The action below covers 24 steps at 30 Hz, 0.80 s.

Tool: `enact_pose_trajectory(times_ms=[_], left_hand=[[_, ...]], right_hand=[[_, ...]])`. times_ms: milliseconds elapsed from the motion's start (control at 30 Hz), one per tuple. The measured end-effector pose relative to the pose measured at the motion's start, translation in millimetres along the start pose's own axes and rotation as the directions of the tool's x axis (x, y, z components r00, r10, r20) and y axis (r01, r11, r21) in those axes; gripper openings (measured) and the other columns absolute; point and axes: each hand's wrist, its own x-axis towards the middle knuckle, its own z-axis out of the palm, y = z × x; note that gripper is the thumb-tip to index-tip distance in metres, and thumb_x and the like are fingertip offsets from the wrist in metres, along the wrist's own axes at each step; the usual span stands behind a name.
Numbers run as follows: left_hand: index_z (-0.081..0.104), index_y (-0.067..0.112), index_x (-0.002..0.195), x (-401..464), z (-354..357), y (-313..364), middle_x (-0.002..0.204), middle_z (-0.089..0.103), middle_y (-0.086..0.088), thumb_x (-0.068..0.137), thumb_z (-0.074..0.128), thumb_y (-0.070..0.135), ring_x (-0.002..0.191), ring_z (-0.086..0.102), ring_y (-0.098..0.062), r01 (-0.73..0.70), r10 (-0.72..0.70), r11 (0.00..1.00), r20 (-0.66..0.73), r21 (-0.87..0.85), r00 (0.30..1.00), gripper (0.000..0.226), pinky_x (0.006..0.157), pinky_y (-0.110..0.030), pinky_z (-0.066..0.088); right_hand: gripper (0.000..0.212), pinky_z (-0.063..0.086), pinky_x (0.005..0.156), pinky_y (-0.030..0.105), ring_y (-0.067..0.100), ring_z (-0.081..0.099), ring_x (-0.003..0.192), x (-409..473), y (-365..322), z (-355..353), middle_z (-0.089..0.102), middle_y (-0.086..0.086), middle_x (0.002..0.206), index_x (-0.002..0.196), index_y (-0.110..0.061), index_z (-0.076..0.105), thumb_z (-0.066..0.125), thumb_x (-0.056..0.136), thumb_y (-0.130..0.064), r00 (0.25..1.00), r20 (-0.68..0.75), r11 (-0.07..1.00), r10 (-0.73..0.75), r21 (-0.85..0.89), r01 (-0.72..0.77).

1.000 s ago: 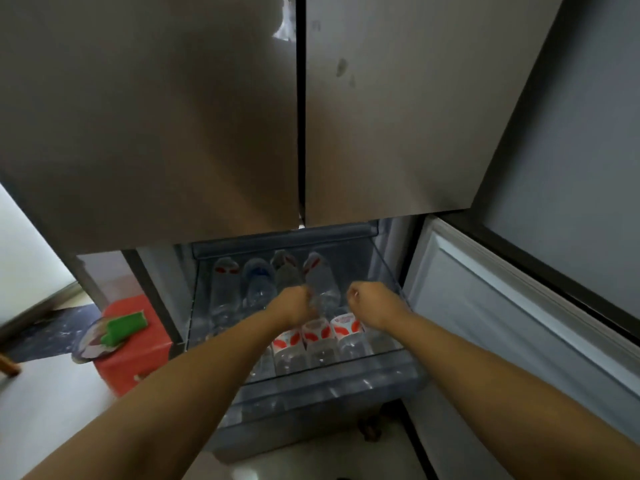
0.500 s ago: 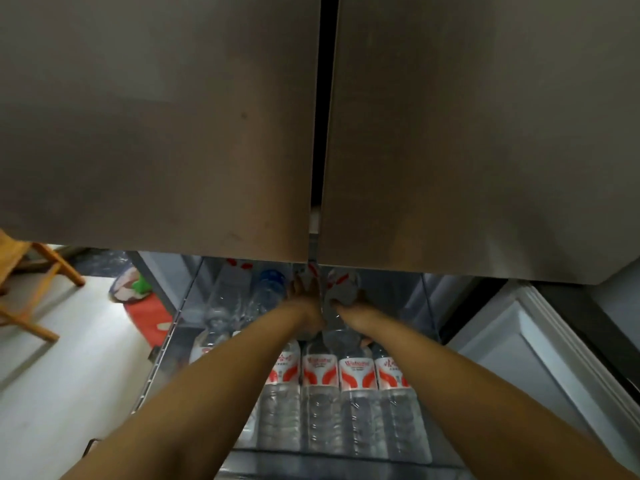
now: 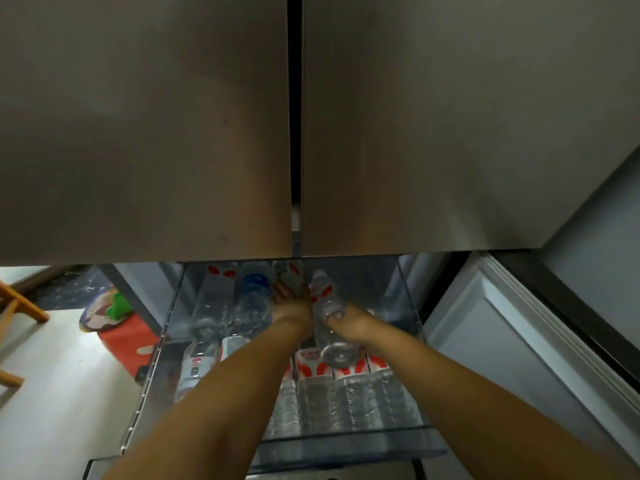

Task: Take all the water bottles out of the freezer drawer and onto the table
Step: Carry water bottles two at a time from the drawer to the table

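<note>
Both hands are down in the open freezer drawer (image 3: 408, 299), each wrapped around a bottle. Her right hand (image 3: 356, 323) has its fingers curled over a clear bottle with a red-and-white label (image 3: 325, 306), which is tilted with its base toward the camera and lifted a little above the row beneath. Her left hand (image 3: 291, 306) closes on another red-labelled bottle (image 3: 289, 275) at the back of the drawer, just beside the first; the fingers are mostly hidden behind it. To the left of that lie a bottle with a blue label (image 3: 254, 292) and one more red-labelled bottle (image 3: 214, 292). Nearer the front, a row of red-labelled bottles (image 3: 346, 389) lies side by side, caps pointing toward the back, partly covered by both forearms. Two closed fridge doors (image 3: 173, 116) fill the view above the drawer. Off to the left, a red stool (image 3: 121, 344) stands on the floor with a green object on it, and a wooden chair leg (image 3: 20, 303) shows at the edge.
</note>
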Motion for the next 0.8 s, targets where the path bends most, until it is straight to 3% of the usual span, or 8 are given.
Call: enact_pose_trajectory(times_ms=[67,167,267,367,467,533,667,800], left_hand=[[0.003,0.013,0.151,-6,1,0,0.154,0.0,-0.03,0.095,0.043,0.028,0.143,0.006,-0.045,-0.044,0.045,0.999,-0.043,0.031,0.998,0.07,0.116,-0.054,0.02],[0.02,0.014,0.145,-22,-4,-4,0.147,0.026,-0.025,0.089,0.056,0.034,0.132,0.034,-0.039,-0.1,0.1,0.995,-0.021,-0.025,0.995,0.069,0.109,-0.047,0.036],[0.008,0.016,0.149,-50,-9,-11,0.149,0.018,-0.027,0.085,0.063,0.039,0.135,0.031,-0.041,-0.124,0.129,0.988,0.047,-0.097,0.99,0.087,0.111,-0.045,0.033],[-0.01,0.017,0.15,-81,-11,-24,0.152,0.007,-0.028,0.088,0.061,0.034,0.139,0.022,-0.044,-0.114,0.135,0.97,0.085,-0.214,0.987,0.096,0.114,-0.048,0.028],[-0.018,0.019,0.149,-107,-10,-38,0.156,-0.001,-0.024,0.088,0.06,0.026,0.143,0.013,-0.042,-0.141,0.179,0.943,0.103,-0.3,0.979,0.099,0.116,-0.05,0.023],[-0.02,0.026,0.147,-119,-3,-43,0.155,0.002,-0.024,0.086,0.063,0.025,0.14,0.022,-0.042,-0.16,0.208,0.928,0.113,-0.337,0.972,0.103,0.114,-0.051,0.027],[-0.023,0.031,0.146,-124,-1,-43,0.153,0.007,-0.024,0.079,0.073,0.027,0.137,0.028,-0.041,-0.145,0.191,0.92,0.093,-0.365,0.977,0.117,0.112,-0.05,0.032],[0.006,0.018,0.15,-99,-9,-41,0.15,0.022,-0.019,0.079,0.07,0.041,0.131,0.039,-0.038,0.09,-0.004,0.822,0.152,-0.562,0.988,0.098,0.109,-0.048,0.038]], right_hand=[[0.046,0.045,0.085,0.028,0.02,0.058,0.098,-9,9,2,0.058,0.009,0.121,0.133,-0.013,0.045,0.05,0.095,-0.038,0.999,-0.01,0.998,0.034,0.06,-0.034],[0.053,0.048,0.095,0.039,0.03,0.057,0.112,-23,20,5,0.055,0.015,0.131,0.14,-0.012,0.037,0.05,0.093,-0.035,0.995,-0.035,0.973,0.097,0.212,-0.088],[0.049,0.049,0.098,0.049,0.037,0.06,0.112,-35,26,4,0.058,0.021,0.127,0.137,-0.009,0.043,0.052,0.093,-0.029,0.99,-0.019,0.928,0.139,0.353,-0.123],[0.039,0.053,0.086,0.056,0.036,0.067,0.098,-54,27,-5,0.066,0.02,0.113,0.128,-0.01,0.049,0.055,0.095,-0.029,0.976,0.103,0.854,0.19,0.474,-0.216],[0.039,0.057,0.076,0.055,0.036,0.07,0.094,-64,32,-12,0.069,0.02,0.111,0.126,-0.009,0.049,0.059,0.093,-0.026,0.957,0.237,0.849,0.169,0.458,-0.263],[0.039,0.056,0.08,0.056,0.039,0.066,0.105,-70,36,-10,0.066,0.02,0.12,0.126,-0.011,0.049,0.061,0.092,-0.024,0.941,0.3,0.865,0.159,0.416,-0.279],[0.039,0.056,0.086,0.049,0.029,0.069,0.1,-72,40,-5,0.069,0.011,0.113,0.121,-0.024,0.052,0.069,0.085,-0.028,0.926,0.346,0.935,0.153,0.254,-0.249],[0.039,0.06,0.077,0.039,0.024,0.07,0.096,-67,31,-9,0.07,0.006,0.107,0.118,-0.028,0.052,0.07,0.084,-0.03,0.9,0.393,0.964,0.191,0.1,-0.248]])
